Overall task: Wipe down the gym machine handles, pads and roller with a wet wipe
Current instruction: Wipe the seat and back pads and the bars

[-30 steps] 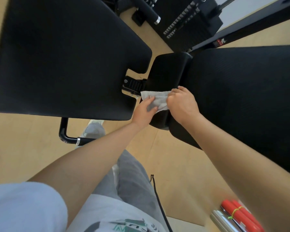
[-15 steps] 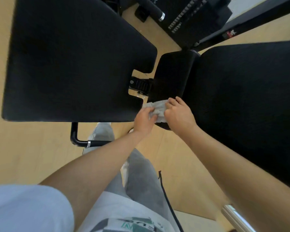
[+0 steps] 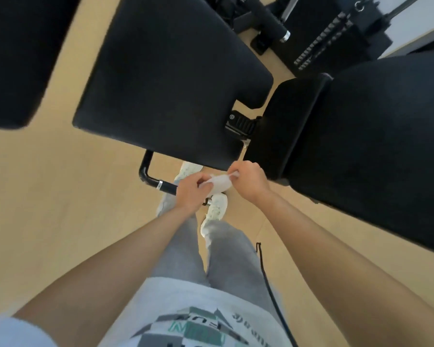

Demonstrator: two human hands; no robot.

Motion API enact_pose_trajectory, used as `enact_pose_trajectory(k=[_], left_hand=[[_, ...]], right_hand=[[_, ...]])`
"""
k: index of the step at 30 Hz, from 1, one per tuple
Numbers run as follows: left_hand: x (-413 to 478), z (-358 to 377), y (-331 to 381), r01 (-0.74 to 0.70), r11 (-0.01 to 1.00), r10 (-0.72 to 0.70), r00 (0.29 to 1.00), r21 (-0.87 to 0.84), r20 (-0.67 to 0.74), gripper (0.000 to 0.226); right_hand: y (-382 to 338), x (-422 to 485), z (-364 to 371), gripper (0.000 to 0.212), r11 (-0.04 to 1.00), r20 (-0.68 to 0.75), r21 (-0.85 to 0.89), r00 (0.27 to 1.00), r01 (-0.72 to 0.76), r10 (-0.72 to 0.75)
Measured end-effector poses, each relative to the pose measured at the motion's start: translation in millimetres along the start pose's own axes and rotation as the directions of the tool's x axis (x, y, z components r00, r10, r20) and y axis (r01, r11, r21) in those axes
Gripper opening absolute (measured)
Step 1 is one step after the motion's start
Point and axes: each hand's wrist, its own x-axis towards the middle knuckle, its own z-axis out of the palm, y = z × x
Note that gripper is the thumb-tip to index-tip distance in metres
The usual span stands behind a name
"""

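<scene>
The wet wipe [image 3: 219, 184] hangs in the air between my hands, just below the near edge of the flat black pad [image 3: 171, 78]. It is thin, white and crumpled. Its long axis runs left to right and rises slightly toward my right hand [image 3: 251, 181]. My left hand [image 3: 189, 194] pinches one end and my right hand pinches the other. A bent black handle [image 3: 158, 183] with a chrome ring runs just beside my left hand. To the right sits a textured black pad [image 3: 376, 146], and the pale wooden floor [image 3: 60, 196] lies beneath.
</scene>
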Motion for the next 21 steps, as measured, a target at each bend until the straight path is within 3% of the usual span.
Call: enact_pose_trajectory(k=[3, 7, 12, 18, 21], left_hand=[[-36.0, -14.8, -23.2, 0.069, 0.994, -0.076, 0.992, -0.082, -0.096, 0.007], [-67.1, -25.3, -53.5, 0.161, 0.938, -0.234, 0.947, -0.306, -0.219, 0.008], [-59.5, -35.8, -82.9, 0.243, 0.748, -0.477, 0.844, -0.618, -0.245, 0.011], [-22.7, -32.2, -104.5, 0.296, 0.642, -0.600, 0.768, -0.707, -0.223, 0.011], [-12.4, -26.6, -102.1, 0.337, 0.508, -0.725, 0.664, -0.793, -0.183, 0.012]], right_hand=[[-9.0, -1.0, 29.7, 0.019, 0.980, -0.004, 0.190, 0.998, 0.058, -0.058], [-24.9, 3.7, 61.5, 0.017, 0.945, 0.050, 0.311, 0.992, 0.098, -0.119], [-48.3, 24.1, 87.8, 0.015, 0.954, 0.020, 0.255, 0.985, 0.160, -0.171], [-68.6, 59.8, 102.5, 0.018, 0.942, -0.106, 0.191, 0.960, 0.275, -0.259], [-72.2, 66.2, 112.6, 0.016, 0.932, -0.127, 0.163, 0.943, 0.325, -0.307]])
